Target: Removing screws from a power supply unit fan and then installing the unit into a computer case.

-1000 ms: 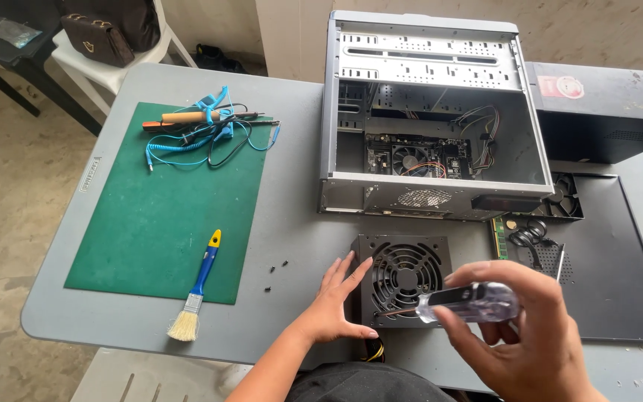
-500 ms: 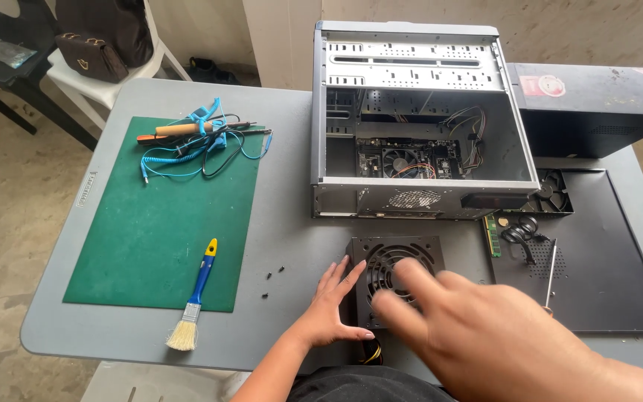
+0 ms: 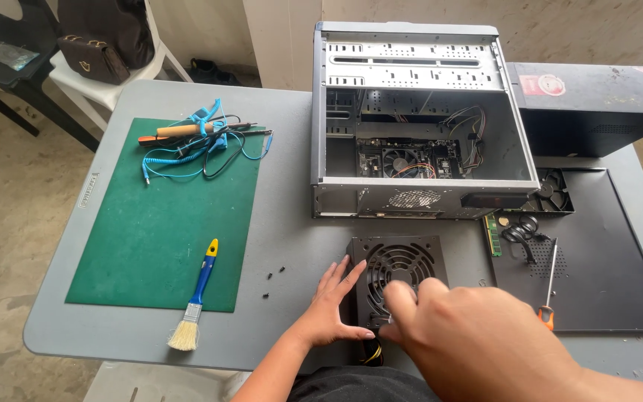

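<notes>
A black power supply [image 3: 403,257] with a round fan grille lies on the grey table [image 3: 284,223] near its front edge. My left hand [image 3: 329,305] rests flat against its left side, fingers spread. My right hand [image 3: 478,335] reaches over the unit's front right, back toward the camera. Its curled fingertips touch the grille's lower edge. Whatever is in that hand is hidden. An open grey computer case [image 3: 418,112] stands just behind, with the motherboard visible inside.
A green mat [image 3: 165,231] on the left carries a brush [image 3: 195,298] and blue coiled cables with tools [image 3: 195,145]. Three small screws [image 3: 273,279] lie beside the mat. On the black panel [image 3: 604,253] at right are a screwdriver [image 3: 550,286], memory stick [image 3: 492,234] and fan [image 3: 552,192].
My right hand, which held a clear-handled object up a second ago, has come down onto the power supply's grille. The object is out of sight. My left hand stayed put.
</notes>
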